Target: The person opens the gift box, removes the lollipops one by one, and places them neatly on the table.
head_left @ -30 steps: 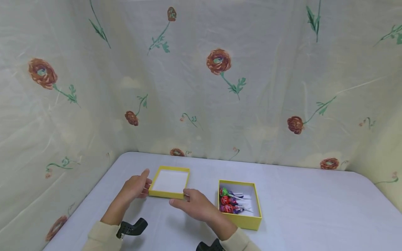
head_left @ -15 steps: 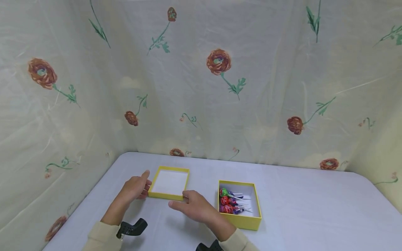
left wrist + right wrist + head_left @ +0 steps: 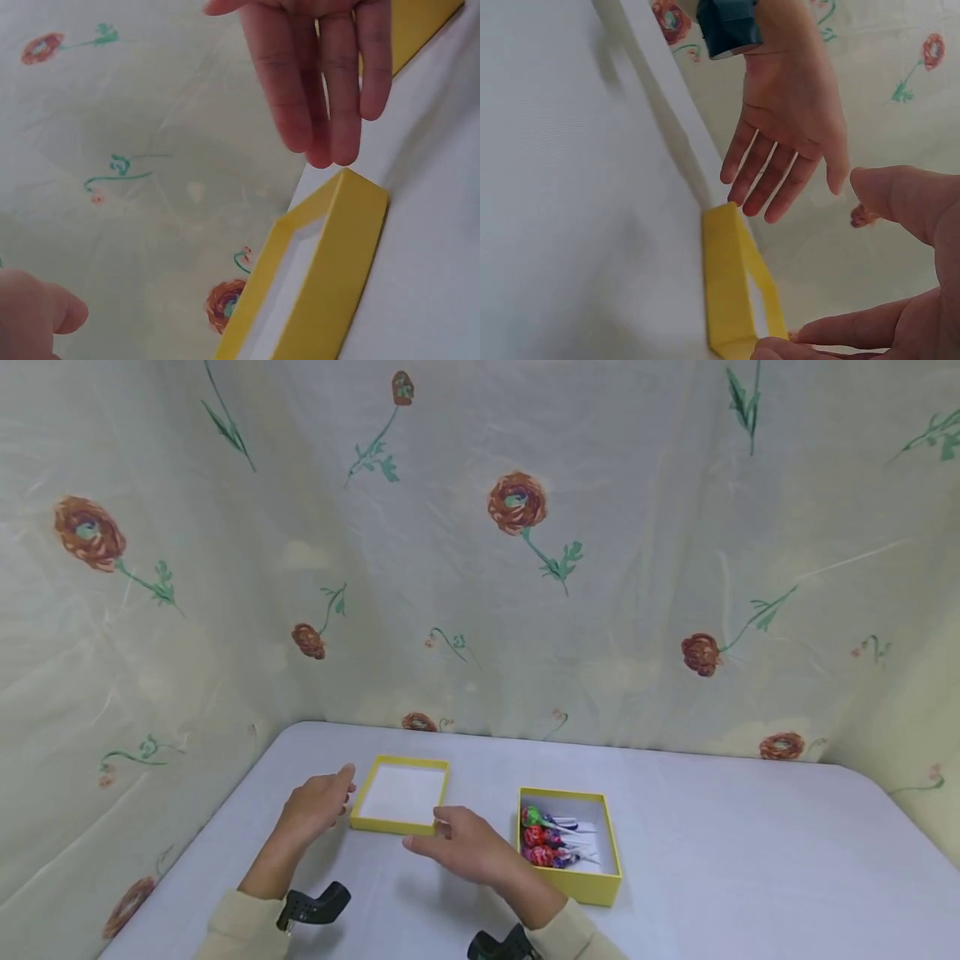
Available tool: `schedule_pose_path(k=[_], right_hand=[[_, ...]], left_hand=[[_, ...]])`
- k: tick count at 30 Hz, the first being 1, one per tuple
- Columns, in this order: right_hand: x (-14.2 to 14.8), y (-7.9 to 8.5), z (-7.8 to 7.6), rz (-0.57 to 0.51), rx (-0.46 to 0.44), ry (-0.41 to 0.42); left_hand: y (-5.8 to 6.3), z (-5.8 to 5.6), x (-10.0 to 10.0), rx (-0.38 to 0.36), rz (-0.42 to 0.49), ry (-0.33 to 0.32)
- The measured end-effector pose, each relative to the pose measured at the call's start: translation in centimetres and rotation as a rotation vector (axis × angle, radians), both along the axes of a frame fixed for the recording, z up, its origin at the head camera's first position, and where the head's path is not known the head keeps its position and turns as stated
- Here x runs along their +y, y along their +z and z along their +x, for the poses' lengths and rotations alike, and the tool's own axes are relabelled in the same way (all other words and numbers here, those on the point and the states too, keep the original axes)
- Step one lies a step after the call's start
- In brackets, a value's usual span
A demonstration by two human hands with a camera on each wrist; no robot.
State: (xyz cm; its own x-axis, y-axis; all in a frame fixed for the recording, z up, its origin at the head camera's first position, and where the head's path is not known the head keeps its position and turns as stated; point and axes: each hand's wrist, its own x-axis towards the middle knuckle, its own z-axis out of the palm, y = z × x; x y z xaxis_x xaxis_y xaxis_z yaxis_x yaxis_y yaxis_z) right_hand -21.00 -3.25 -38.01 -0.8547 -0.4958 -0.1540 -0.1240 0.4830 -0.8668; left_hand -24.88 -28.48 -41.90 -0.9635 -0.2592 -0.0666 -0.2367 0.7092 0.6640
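Observation:
A shallow yellow box lid (image 3: 401, 789), its white inside facing up, lies on the left half of the table. Just off the lid's left edge, my left hand (image 3: 311, 806) has loosely straight fingers and holds nothing. My right hand (image 3: 468, 847) is at the lid's front right corner, thumb apart; its fingertips overlap that corner, and whether they touch it I cannot tell. The left wrist view also has the right hand's fingers (image 3: 330, 82) close above a lid corner. To the right stands a yellow box (image 3: 577, 887) with several wrapped lollipops (image 3: 543, 839) inside.
A white cloth covers the table (image 3: 712, 843). Flower-printed curtains (image 3: 615, 610) hang behind it and on both sides. Black wrist devices (image 3: 315, 906) sit on both of my wrists, over beige sleeves.
My left hand has drawn slightly away from the lid's left edge. The right hand has barely moved, and the lid and the lollipop box lie as before. The whole view shifts a little.

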Motion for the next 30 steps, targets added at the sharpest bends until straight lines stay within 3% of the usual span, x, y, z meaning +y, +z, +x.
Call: schedule_pose_path(k=[2,4,6,10,17,25,30], right_hand=[[0.4,0.6,0.1,-0.018,-0.003,-0.005],[0.9,1.2,0.1,-0.038,0.007,-0.006],[1.5,1.9,0.0,-0.064,0.023,-0.009],[2.6,3.1,-0.5,-0.104,0.061,-0.023],[5.2,3.8,-1.0,-0.083,0.140,0.003],[7.9,3.4,-1.6,-0.082,0.208,0.018],[9.4,3.0,-1.8,-0.090,0.244,0.000]], left_hand=[[2.7,1.8,1.5,0.041,-0.042,-0.013],[4.7,3.1,2.9,0.084,-0.050,-0.022],[5.6,3.6,4.0,0.141,-0.049,-0.028],[6.1,3.7,5.8,0.235,-0.044,-0.049],[5.9,3.2,8.2,0.263,-0.017,-0.105],[4.5,2.5,10.1,0.323,0.046,-0.162],[3.5,2.0,11.5,0.384,0.097,-0.237]])
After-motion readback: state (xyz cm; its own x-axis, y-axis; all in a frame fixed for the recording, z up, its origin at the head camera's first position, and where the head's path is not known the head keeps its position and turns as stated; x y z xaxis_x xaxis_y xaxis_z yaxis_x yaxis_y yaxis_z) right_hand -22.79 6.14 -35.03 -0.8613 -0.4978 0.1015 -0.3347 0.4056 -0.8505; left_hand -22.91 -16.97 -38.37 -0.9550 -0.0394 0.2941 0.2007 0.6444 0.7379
